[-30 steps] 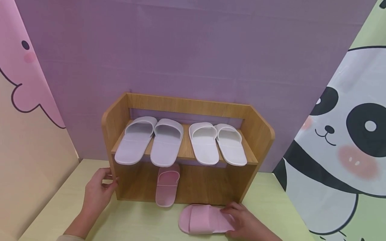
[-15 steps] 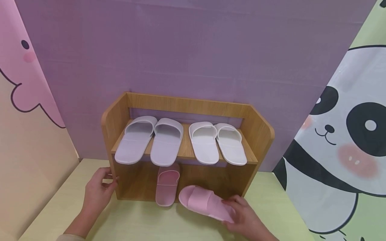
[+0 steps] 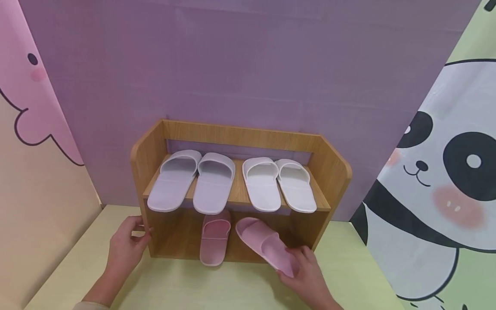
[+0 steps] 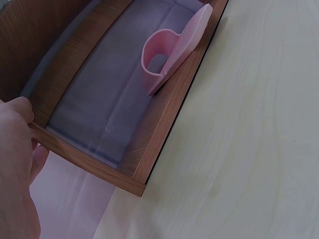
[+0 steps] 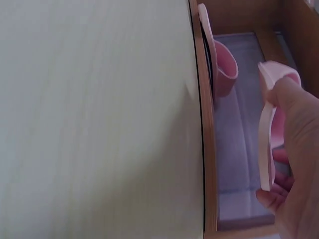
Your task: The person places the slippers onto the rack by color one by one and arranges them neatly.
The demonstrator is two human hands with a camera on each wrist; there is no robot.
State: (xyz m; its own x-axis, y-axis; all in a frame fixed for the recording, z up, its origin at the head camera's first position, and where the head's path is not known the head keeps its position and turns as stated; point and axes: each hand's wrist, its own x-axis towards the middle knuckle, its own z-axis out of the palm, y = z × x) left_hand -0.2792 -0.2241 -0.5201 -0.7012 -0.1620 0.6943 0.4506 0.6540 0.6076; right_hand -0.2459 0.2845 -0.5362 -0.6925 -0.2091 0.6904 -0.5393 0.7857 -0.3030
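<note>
My right hand [image 3: 306, 275] grips a pink slipper [image 3: 265, 241] by its heel end. The slipper is tilted, its toe pointing up and left into the lower level of a small wooden shoe rack [image 3: 240, 132]. In the right wrist view, the held slipper [image 5: 266, 149] is off the rack's bottom board. A matching pink slipper [image 3: 214, 243] rests on that lower level, toe inward, heel jutting slightly past the front edge. At the rack's left side, my left hand [image 3: 125, 243] pinches the side panel's front edge; the left wrist view shows fingers [image 4: 20, 108] on both sides of it.
On the upper shelf lie a pale lilac pair of slippers [image 3: 213, 185] and a white pair of slippers [image 3: 263, 189]. The rack stands on a light wood table [image 3: 186, 284] against a purple backdrop [image 3: 248, 64]. A panda-print panel [image 3: 438, 206] is on the right.
The right hand has lifted the pink slipper off the table and turned it from lying sideways to toe-inward, at the rack's lower opening. The left hand has stayed put.
</note>
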